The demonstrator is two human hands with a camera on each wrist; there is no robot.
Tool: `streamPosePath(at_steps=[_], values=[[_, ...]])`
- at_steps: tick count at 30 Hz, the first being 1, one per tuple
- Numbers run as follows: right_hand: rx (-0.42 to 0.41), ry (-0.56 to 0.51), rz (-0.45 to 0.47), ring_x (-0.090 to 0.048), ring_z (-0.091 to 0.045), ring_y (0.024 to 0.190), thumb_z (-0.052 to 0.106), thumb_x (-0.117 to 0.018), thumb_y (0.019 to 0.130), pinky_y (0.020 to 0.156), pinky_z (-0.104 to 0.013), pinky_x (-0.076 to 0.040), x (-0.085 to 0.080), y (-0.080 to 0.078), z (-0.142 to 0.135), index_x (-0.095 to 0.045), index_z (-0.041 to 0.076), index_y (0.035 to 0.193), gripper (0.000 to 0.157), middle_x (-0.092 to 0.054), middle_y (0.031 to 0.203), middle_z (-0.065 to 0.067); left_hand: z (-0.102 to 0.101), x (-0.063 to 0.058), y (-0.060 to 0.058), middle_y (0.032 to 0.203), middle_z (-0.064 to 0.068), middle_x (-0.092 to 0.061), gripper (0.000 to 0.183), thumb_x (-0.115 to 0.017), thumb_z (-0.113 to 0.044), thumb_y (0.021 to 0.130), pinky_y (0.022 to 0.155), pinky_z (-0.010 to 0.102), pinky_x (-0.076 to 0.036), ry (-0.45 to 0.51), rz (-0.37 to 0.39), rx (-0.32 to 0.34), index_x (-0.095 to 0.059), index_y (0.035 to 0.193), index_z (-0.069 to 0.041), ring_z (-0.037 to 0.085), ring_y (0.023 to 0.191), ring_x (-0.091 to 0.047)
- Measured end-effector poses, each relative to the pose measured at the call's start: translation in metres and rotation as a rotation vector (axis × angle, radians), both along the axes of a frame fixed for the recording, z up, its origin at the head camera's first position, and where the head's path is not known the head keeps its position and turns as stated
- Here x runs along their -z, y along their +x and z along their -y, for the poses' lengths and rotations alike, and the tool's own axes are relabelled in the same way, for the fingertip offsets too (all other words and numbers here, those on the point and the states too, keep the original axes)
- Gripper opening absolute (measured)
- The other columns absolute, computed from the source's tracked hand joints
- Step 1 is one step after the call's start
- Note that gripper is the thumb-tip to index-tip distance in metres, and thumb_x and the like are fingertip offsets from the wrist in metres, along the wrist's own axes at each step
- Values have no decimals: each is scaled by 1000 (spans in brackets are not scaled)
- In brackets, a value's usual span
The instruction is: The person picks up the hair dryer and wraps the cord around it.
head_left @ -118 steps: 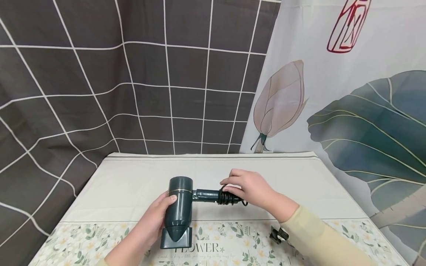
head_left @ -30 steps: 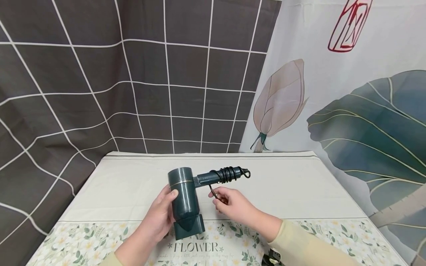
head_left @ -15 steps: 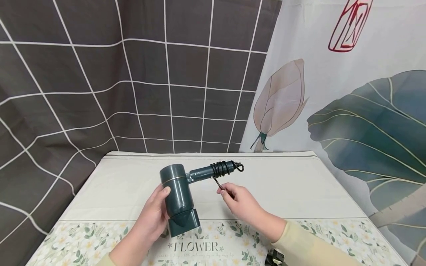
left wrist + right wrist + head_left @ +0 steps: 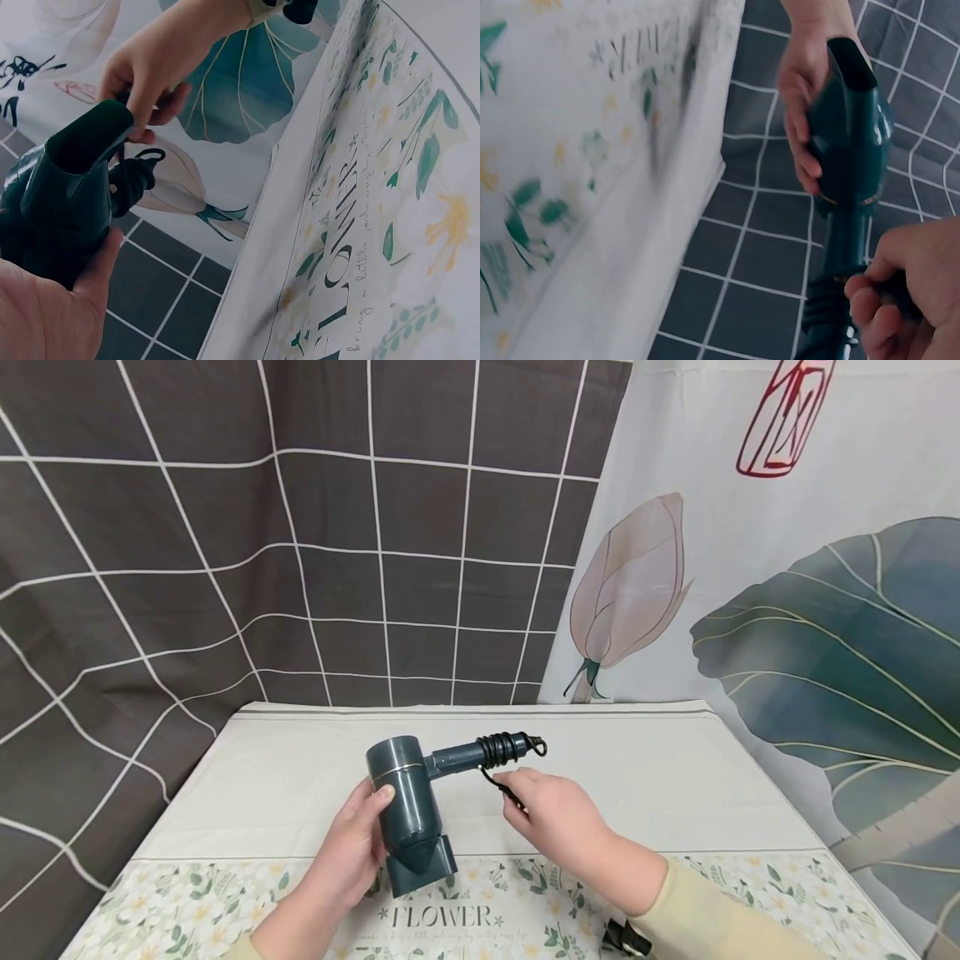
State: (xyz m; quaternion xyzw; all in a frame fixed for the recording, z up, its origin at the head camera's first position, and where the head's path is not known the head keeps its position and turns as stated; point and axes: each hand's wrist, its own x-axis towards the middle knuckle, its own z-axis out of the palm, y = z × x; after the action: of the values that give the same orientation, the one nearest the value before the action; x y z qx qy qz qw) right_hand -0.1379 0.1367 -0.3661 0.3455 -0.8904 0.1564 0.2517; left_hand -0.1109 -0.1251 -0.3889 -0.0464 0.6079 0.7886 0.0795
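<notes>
My left hand point(image 4: 348, 847) grips the barrel of a dark green hair dryer point(image 4: 408, 802), its thumb across the side. The dryer is held above the table, with its flat nozzle point(image 4: 422, 866) towards me and its handle point(image 4: 457, 757) tilted up to the right. A black power cord point(image 4: 497, 749) is wound in several turns round the handle's outer part, ending in a small loop at the tip. Below the handle, my right hand point(image 4: 558, 818) pinches the cord's free length between curled fingers. In the right wrist view the held cord end point(image 4: 898, 294) is mostly hidden by that hand.
A white cloth point(image 4: 637, 785) with a floral front band covers the table. Behind hang a dark grid curtain point(image 4: 427, 585) and a pale curtain with a leaf print point(image 4: 847, 635). A small black device point(image 4: 626, 937) sits by the right sleeve.
Since the earliest frame, the handle has tilted upward and my right hand has moved from its tip to below it, holding the cord. Lately the hand has shifted slightly right.
</notes>
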Motion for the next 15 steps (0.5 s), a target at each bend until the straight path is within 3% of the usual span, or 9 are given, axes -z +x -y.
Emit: streamPosePath(at_steps=[4, 15], values=[[-64, -40, -46, -52, -2, 61, 7, -71, 84, 55, -21, -46, -8, -6, -5, -70, 10, 105, 21, -71, 84, 4, -1, -2, 2, 152, 17, -39, 73, -56, -35, 100, 115, 56, -18, -20, -9, 10, -18, 159, -15, 34, 147, -25], [-146, -85, 83, -58, 2, 64, 8, -76, 84, 55, -16, -44, -20, -15, -12, -69, 15, 100, 19, -70, 81, 7, -2, -2, 2, 141, 18, -52, 76, -57, -41, 98, 107, 57, -32, -117, -7, 49, -20, 158, -12, 37, 133, -46]])
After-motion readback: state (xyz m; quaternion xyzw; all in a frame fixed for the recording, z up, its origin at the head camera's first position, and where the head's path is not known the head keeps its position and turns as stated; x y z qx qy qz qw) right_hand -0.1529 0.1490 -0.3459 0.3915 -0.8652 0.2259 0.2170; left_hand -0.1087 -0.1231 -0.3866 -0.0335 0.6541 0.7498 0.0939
